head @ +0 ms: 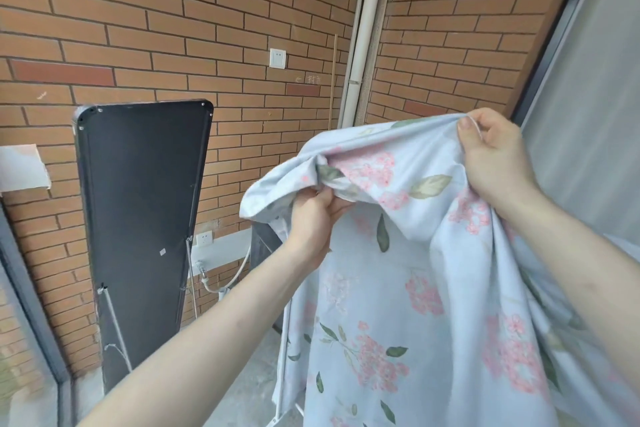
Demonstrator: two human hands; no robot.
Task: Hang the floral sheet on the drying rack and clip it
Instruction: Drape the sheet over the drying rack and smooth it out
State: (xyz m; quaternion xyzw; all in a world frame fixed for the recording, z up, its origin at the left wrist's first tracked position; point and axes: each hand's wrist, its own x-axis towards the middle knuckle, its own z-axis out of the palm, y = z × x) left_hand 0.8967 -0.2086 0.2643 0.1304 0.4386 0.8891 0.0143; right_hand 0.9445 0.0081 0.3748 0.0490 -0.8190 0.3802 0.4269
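My left hand [317, 215] pinches a bunched fold of the pale blue cotton sheet printed with pink flowers and green leaves [398, 274], thumb over the top, fingers curled under it. My right hand [491, 152] grips the sheet's upper edge higher up, so the hem stretches between both fists and I can find a straight run to lay over a bar. The rest hangs down in front of me over the white metal drying rack [284, 350], whose tubes show only at the lower left of the cloth; the top rail is hidden. No clip is in view. To the left stands a tall black panel [142, 218] against the brick wall [138, 28], well apart, leaving room to spread leftward.
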